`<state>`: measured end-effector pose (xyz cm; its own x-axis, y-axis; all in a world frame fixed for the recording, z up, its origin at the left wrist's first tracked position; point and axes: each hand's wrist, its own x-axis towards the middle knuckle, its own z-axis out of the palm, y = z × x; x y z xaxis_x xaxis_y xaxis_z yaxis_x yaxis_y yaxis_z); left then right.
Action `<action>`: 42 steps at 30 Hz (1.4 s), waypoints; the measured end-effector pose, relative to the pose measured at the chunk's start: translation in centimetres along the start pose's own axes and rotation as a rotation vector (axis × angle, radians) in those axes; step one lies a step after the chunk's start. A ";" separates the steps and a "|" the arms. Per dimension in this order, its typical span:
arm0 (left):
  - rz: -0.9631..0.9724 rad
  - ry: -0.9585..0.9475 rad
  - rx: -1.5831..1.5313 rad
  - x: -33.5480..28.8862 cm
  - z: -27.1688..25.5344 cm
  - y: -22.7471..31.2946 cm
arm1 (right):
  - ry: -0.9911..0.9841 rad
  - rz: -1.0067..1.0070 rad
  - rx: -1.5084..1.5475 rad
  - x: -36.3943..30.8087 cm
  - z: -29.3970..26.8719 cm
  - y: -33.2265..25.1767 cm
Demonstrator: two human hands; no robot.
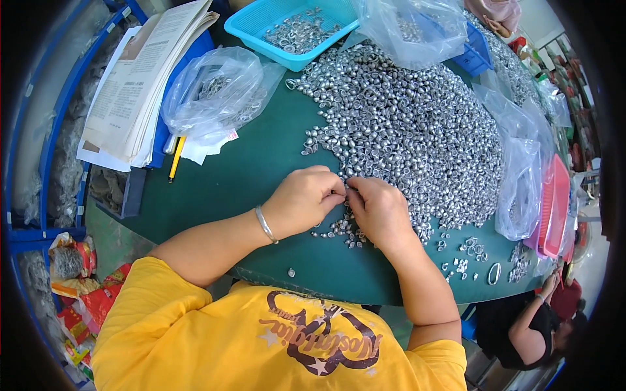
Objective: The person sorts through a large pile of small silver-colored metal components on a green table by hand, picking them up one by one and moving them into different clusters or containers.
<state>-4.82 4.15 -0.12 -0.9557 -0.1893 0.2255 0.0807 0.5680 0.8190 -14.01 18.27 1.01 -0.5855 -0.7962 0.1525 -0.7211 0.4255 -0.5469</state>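
A large heap of small silver metal pieces [417, 140], rounded and ring-like, covers much of the green table [215, 202]. At the heap's near left edge my left hand [308, 199] is closed, thumb and fingers pinched together. My right hand [379, 210] faces it, its fingers also pinched, and the fingertips of both almost meet. Whatever sits between them is too small and hidden to make out. Several loose pieces [342, 228] lie below and between my hands. One single piece [291, 272] rests apart near the table's front edge.
A turquoise basket [297, 60] holding metal pieces stands at the back. Left of it are a plastic bag [215, 91], stacked papers [140, 85] and a yellow pencil [177, 158]. Plastic bags [520, 176] and red trays [554, 205] line the right. Another person [528, 326] sits lower right.
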 end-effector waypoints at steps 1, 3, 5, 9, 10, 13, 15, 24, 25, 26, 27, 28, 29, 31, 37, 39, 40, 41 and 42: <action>-0.049 -0.009 -0.099 0.1 -0.3 0.1 | -0.012 -0.011 0.018 0.0 -0.2 0.1; -0.093 -0.008 -0.163 0.2 -0.4 -0.1 | -0.013 0.019 0.118 0.0 -0.6 0.3; -0.291 -0.064 -0.407 0.4 -0.7 0.3 | 0.026 0.057 0.201 -0.3 -1.2 0.2; -0.686 -0.290 -1.314 0.3 -1.4 0.5 | 0.096 0.217 0.404 -1.2 -1.9 -0.2; -0.700 -0.347 -1.556 0.2 -1.3 0.1 | 0.100 0.222 0.494 -1.5 -2.0 -0.3; -0.725 -0.454 -1.640 -0.1 -0.9 0.0 | 0.122 0.240 0.767 -2.2 -2.0 -1.2; -0.729 -0.497 -1.681 -0.4 -0.6 0.1 | 0.126 0.210 0.818 -2.5 -2.0 -1.3; -0.739 -0.544 -1.698 -0.5 -0.2 0.0 | 0.129 0.191 0.924 -2.8 -2.0 -1.1; -0.730 -0.539 -1.722 -0.4 -0.3 -0.1 | 0.115 0.265 1.073 -3.0 -1.9 -1.0; -0.720 -0.532 -1.746 -0.4 -0.4 -0.3 | 0.098 0.340 1.222 -3.0 -1.8 -0.9; -0.708 -0.526 -1.770 -0.3 -0.5 -0.4 | 0.024 0.371 1.546 -3.0 -2.0 -0.3; -0.673 -0.488 -1.783 -0.1 -0.9 -0.4 | -0.060 0.397 1.869 -2.9 -2.2 0.4; -0.638 -0.449 -1.795 0.3 -1.6 -0.5 | -0.068 0.345 1.938 -2.7 -2.0 0.9; -0.633 -0.307 -1.842 0.8 -2.7 -0.7 | -0.078 0.319 1.797 -2.2 -2.3 1.5; -0.546 -0.026 -1.741 1.6 -3.6 -2.3 | 0.063 0.125 0.307 2.0 -1.1 -0.2; -0.567 0.056 -1.637 1.7 -3.8 -2.1 | 0.068 -0.023 -0.031 3.1 -0.2 -0.3; -0.578 0.080 -1.594 1.7 -3.9 -1.9 | 0.051 -0.023 -0.084 3.3 0.0 -0.4; -0.589 0.104 -1.550 1.7 -3.9 -1.7 | 0.034 -0.023 -0.138 3.4 0.4 -0.4; -0.600 0.130 -1.511 1.6 -3.8 -1.6 | 0.014 -0.024 -0.194 3.4 0.7 -0.3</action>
<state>-5.41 -0.15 0.97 -0.9280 -0.1880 -0.3217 -0.0100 -0.8506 0.5257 -15.54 15.14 1.15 -0.5713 -0.8018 0.1754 -0.7920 0.4824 -0.3742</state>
